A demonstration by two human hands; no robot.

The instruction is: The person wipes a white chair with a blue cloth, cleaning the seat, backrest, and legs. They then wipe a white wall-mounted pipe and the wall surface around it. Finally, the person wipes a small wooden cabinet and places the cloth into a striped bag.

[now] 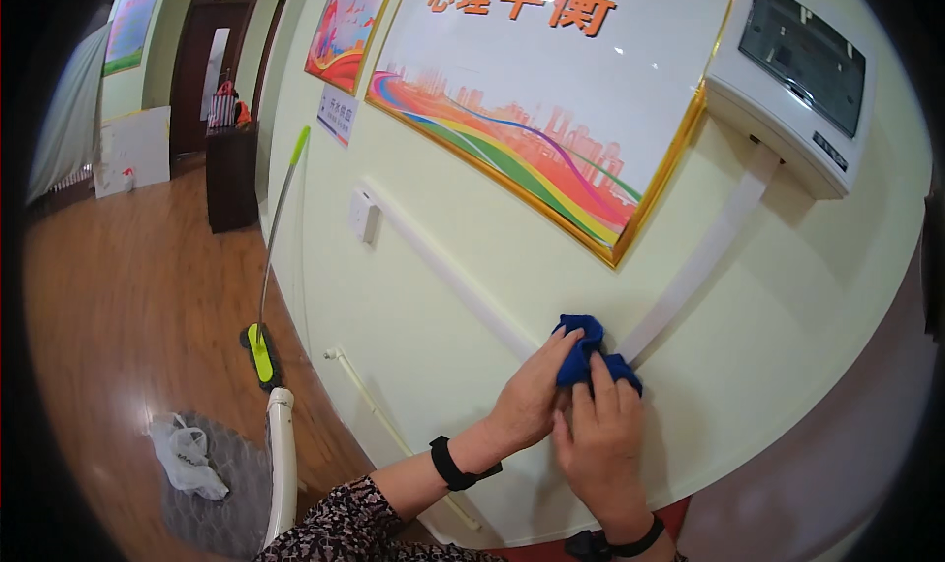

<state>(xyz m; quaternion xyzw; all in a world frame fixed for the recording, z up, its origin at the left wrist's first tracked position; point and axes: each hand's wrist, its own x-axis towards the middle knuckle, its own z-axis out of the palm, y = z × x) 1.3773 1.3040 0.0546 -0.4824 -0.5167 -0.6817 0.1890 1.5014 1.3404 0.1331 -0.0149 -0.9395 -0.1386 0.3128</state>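
A dark blue cloth [579, 355] lies bunched against the pale green wall, where white cable trunking [458, 270] meets a second, slanting length of trunking [698, 256]. My left hand [528, 399] has its fingers on the cloth's left part. Close beside it, my right hand [607, 433] presses the lower right part of the cloth with its fingertips. Both hands bear on the same cloth, and the corner of the trunking is hidden behind them. Each wrist has a black band.
Above hangs a gold-framed poster [517, 104]; a white electrical box [790, 89] is at upper right. A wall socket [363, 215] and a pipe [402, 436] are at left. A flat mop [262, 355] leans there, near a cushioned seat [221, 518] with a plastic bag [184, 455] on it.
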